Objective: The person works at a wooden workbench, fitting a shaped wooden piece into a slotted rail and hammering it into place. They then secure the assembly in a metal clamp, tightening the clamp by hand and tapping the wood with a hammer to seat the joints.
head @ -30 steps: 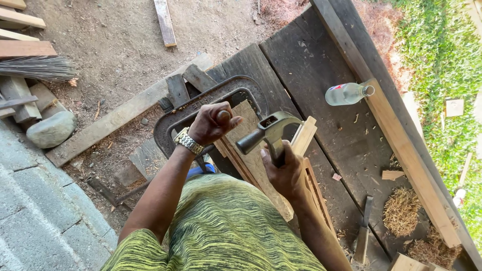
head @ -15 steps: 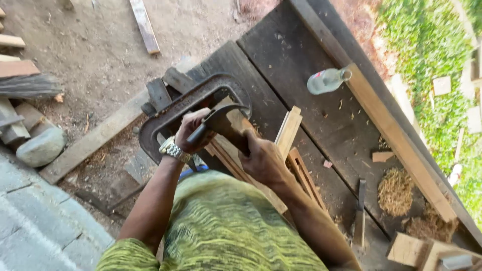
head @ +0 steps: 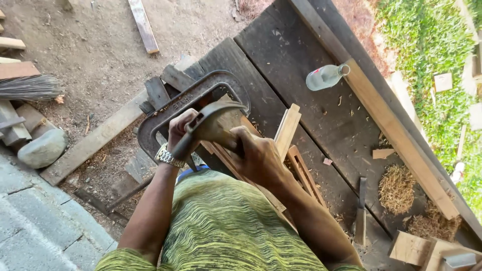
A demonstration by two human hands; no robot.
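— Two hands are now closed on the hammer [head: 208, 128]?
— Yes: left hand [head: 182, 131] wrapped round its handle, right hand [head: 258, 158] shifted onto its head, lowered against the clamped wooden pieces [head: 288, 128].

A dark plank bench [head: 301, 60] runs slantwise across the view, its boards worn and stained. On it lies a clear bottle [head: 325, 77] on its side, near the far edge and touching a long pale batten [head: 401, 135] that runs along that edge. A small wood offcut [head: 383, 153] sits just beside the batten, and next to it a heap of shavings [head: 396, 188]. A chisel [head: 360, 213] lies near the heap. Pale blocks [head: 409, 247] rest at the bench's lower corner. A big iron clamp [head: 165, 113] sits at the bench's near end, gripping pale slats [head: 287, 131]. Beside the bench is bare dirt ground [head: 95, 45] with a stone [head: 42, 148], a broom [head: 30, 88] and loose planks [head: 143, 25].
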